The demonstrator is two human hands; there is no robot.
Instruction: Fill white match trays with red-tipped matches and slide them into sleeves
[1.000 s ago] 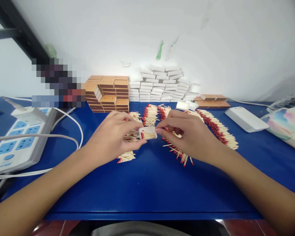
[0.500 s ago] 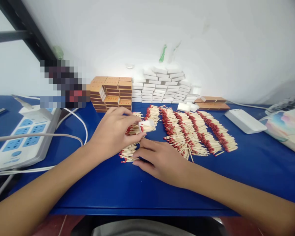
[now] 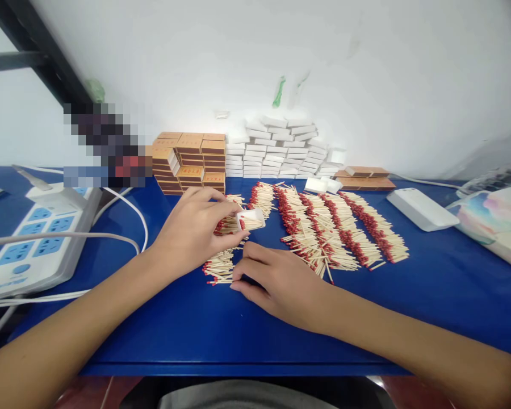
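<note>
My left hand (image 3: 191, 230) grips a small white matchbox tray (image 3: 258, 216) between thumb and fingers, tilted above the table. Several red-headed matches (image 3: 250, 225) lie inside the tray. Below it, partly covered by both hands, is a pile of loose matches (image 3: 218, 266). At this pile's near right side, my right hand (image 3: 281, 278) is curled, thumb and forefinger pinched at the match ends. How many it holds is hidden. Right of the hands, more matches (image 3: 298, 221) lie in several slanting rows, their red heads mostly to the left.
Brown matchboxes (image 3: 189, 162) are stacked by the wall, beside a tall pile of white trays (image 3: 276, 150). More brown boxes (image 3: 364, 179) lie to their right. A white power strip (image 3: 38, 238) with cables stands left; a white block-shaped device (image 3: 421, 209) lies right.
The view has shifted slightly, moving everything a little left. The right hand's fingertips have shifted slightly right relative to the match pile. The left hand keeps its hold on the tray.
</note>
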